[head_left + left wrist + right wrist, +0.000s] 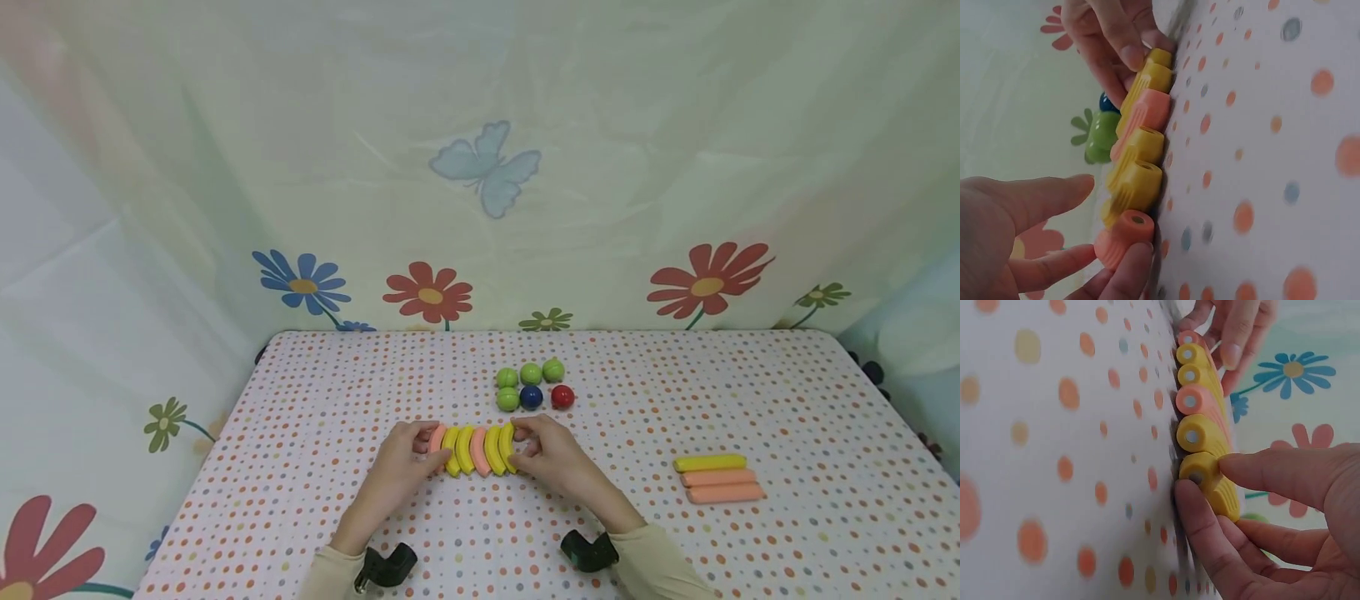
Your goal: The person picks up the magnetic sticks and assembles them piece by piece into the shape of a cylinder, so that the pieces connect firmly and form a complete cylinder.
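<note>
Side by side on the table lies a row of curved toy pieces, several yellow [465, 450] and two pink, with round discs in their ends. At the row's left end my left hand [401, 458] holds the outer pink curved piece [1124, 240] by its sides, one finger raised above it in the left wrist view. My right hand [558, 458] pinches the outermost yellow curved piece [1200, 472] at the other end, fingertips on its top and near end. The middle pink curved piece [1194, 401] sits between yellow ones.
Beyond the row stand several green balls [531, 373], a dark blue ball [531, 397] and a red ball [562, 397]. To the right lie a straight yellow rod [709, 462] and two straight pink rods [723, 494]. A flowered curtain [600, 208] hangs behind the dotted table [337, 375].
</note>
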Demonstrator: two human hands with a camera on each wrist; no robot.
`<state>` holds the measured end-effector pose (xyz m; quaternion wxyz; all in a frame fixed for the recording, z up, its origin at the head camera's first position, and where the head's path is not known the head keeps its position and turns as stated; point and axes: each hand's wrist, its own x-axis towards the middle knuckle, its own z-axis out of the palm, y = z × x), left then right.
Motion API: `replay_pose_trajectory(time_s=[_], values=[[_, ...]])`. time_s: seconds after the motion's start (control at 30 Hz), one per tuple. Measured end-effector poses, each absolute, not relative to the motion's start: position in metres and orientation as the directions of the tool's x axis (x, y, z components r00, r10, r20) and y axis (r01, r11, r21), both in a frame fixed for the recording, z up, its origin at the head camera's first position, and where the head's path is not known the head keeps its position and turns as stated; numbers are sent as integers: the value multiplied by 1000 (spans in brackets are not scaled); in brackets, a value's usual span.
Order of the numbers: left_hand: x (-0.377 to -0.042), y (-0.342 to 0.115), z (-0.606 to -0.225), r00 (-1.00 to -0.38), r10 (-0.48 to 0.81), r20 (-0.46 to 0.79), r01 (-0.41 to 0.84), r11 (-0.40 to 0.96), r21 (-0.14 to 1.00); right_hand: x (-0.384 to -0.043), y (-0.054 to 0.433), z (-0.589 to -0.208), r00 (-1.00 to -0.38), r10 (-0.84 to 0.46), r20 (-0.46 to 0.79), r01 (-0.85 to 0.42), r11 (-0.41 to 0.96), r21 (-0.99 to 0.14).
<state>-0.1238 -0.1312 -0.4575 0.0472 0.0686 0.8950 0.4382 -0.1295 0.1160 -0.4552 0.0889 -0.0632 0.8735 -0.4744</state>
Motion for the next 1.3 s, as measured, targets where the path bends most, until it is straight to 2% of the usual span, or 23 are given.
replay_pose_trajectory(time_s=[0.6,0.97,1.13,1.3], values=[[-133,-179,-443,-995,21,-95,-55,686,726,-138,55,-458,-943,-333,-31,-149,504,-851],[-133,-181,-439,-993,-4,-118,-85,715,694,-144,51,-450,-925,-362,-116,-92,510,-855],[-130,-169,-436,-999,-38,-34,-51,805,591,-147,67,-441,-918,-388,-87,-113,464,-878],[-125,-145,-435,-992,-35,120,37,835,549,-155,100,-429,-926,-372,66,-239,442,-865]])
